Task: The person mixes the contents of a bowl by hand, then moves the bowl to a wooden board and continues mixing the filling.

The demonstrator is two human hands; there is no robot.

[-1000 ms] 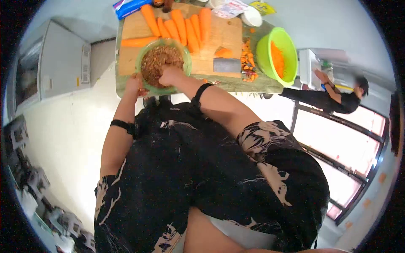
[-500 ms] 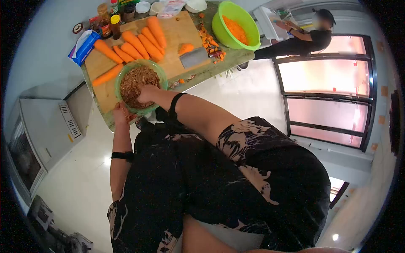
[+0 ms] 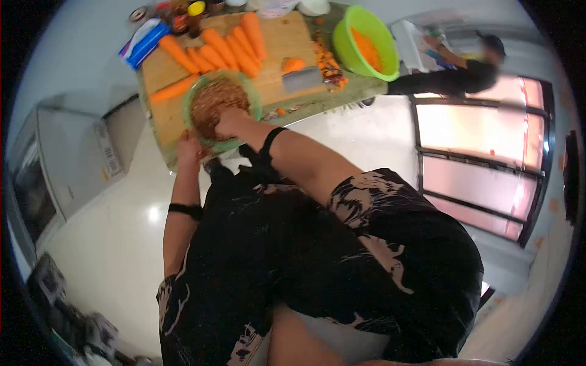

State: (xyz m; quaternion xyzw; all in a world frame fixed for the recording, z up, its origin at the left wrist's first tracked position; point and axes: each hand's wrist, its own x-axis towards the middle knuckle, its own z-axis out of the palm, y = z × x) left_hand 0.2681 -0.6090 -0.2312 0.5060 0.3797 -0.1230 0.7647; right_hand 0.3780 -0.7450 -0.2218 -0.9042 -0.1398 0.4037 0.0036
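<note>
A translucent green bowl [image 3: 257, 105] at the counter's near edge holds a brown, coarse mixture that looks like minced filling [image 3: 210, 100]. My right hand [image 3: 232, 123] reaches into it; its fingers are sunk in the mixture and hidden. At the bowl's lower left side, my left hand [image 3: 190, 148] grips the rim, with bits of the mixture on its fingers. Just behind the bowl, several peeled carrots [image 3: 218, 49] lie on a wooden cutting board [image 3: 284, 36]. One more carrot [image 3: 174, 89] lies left of the bowl.
A cleaver blade [image 3: 302, 79] and a carrot piece [image 3: 293, 64] rest on the board, beside peelings [image 3: 329, 64]. A lime-green basin [image 3: 347, 46] holds shredded carrot. Behind are a blue-white packet [image 3: 144, 44] and jars [image 3: 180, 24]. Another person [image 3: 470, 76] is at the far right.
My view has shifted, so the counter and bowl sit further right and the back of the counter higher. My right hand stays in the mixture and my left at the rim.
</note>
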